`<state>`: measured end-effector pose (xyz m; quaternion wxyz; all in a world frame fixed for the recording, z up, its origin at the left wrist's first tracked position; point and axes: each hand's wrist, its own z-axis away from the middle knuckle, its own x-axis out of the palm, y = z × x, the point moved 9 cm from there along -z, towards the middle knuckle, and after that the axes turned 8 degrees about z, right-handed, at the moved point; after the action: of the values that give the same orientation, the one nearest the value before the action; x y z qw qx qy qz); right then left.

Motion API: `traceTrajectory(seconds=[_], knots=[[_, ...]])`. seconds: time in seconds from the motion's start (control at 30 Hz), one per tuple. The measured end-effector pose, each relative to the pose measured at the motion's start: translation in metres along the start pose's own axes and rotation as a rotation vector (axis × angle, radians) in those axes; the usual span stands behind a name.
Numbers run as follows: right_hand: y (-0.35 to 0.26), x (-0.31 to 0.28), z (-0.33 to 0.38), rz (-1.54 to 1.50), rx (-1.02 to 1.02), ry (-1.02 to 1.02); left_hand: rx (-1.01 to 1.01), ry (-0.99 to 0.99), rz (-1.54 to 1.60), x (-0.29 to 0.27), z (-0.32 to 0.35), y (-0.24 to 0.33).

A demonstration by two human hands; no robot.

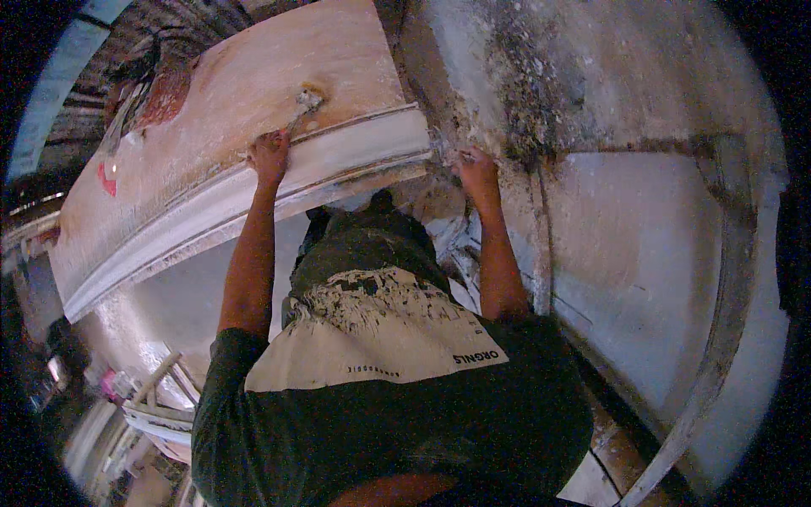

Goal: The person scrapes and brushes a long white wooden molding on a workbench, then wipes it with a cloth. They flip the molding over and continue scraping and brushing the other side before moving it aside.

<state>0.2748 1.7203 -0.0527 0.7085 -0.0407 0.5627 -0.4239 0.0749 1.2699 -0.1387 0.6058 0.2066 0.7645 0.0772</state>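
Note:
A long white plaster moulding [355, 150] runs along the near edge of a pinkish-brown worktable [279, 51]. My left hand [269, 158] is closed at the moulding's upper edge. From its fingers a short handled tool, brush-like with a plaster-caked head [310, 100], points away over the tabletop; its exact kind is unclear. Just past the moulding's right end is my right hand [477, 175], its fingers drawn together beside pale scraps. Whatever those fingers hold, if anything, is too small and blurred to name.
A plaster-splattered wall [617, 76] rises at the right, above pale panels [634, 228] with a curved frame [726, 338]. Dark rumpled material [152, 63] lies at the table's far left. A slatted wooden piece [160, 397] stands at lower left.

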Motion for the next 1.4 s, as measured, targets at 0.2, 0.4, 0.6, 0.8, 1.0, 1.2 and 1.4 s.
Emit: traceTrajectory(seconds=[0.2,0.4,0.6,0.8,1.0,1.2,1.4], knots=[[-0.009,0.079,-0.081,-0.753,0.032,-0.156,-0.268,-0.302,0.003,0.007,-0.016,-0.023],[0.016,0.035,-0.084,0.423,-0.341,-0.134,-0.367,-0.161,0.401,-0.037,-0.012,0.053],[-0.055,0.004,-0.038,0.315,-0.189,0.007,-0.776,-0.122,0.869,-0.096,0.082,-0.014],[-0.115,0.014,-0.047,0.626,-0.349,-0.061,-1.002,-0.043,1.266,-0.182,0.151,-0.012],[-0.297,0.11,0.041,0.001,-0.755,-0.056,-1.007,0.3,1.757,-0.203,0.2,-0.086],[-0.475,0.256,0.2,-0.114,-1.009,-0.248,-0.956,0.261,1.723,-0.255,0.219,-0.168],[-0.597,0.376,0.32,0.151,-1.411,-0.387,-1.007,0.325,1.376,-0.348,0.25,-0.249]])
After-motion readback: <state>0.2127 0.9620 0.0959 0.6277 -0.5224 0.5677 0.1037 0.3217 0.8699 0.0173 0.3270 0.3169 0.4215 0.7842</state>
